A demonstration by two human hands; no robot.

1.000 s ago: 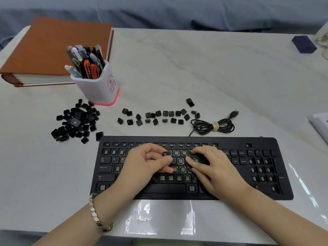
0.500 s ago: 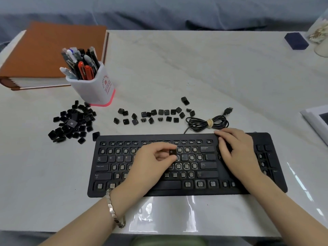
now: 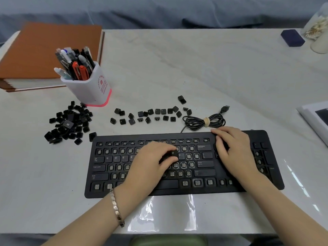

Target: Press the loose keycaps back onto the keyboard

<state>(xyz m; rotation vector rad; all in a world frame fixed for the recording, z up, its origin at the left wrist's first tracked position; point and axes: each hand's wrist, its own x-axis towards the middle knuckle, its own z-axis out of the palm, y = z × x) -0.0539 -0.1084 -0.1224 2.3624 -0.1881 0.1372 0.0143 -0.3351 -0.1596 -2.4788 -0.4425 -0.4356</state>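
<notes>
A black O keycap [image 3: 173, 153] is pinched by the left hand [image 3: 150, 163] over the keyboard [image 3: 177, 191], where the right hand [image 3: 234, 150] is laid flat; a glossy white table [image 3: 177, 68] is seen beneath

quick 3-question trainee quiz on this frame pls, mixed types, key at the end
1. Multiple choice: which letter is on the keycap pinched by the left hand? A) O B) Q C) Z
2. True or false: the cable lies bundled behind the keyboard.
3. Fill in: the seated key just right of that keycap reads ___.

Key: 1 A. 2 True. 3 P.
</notes>
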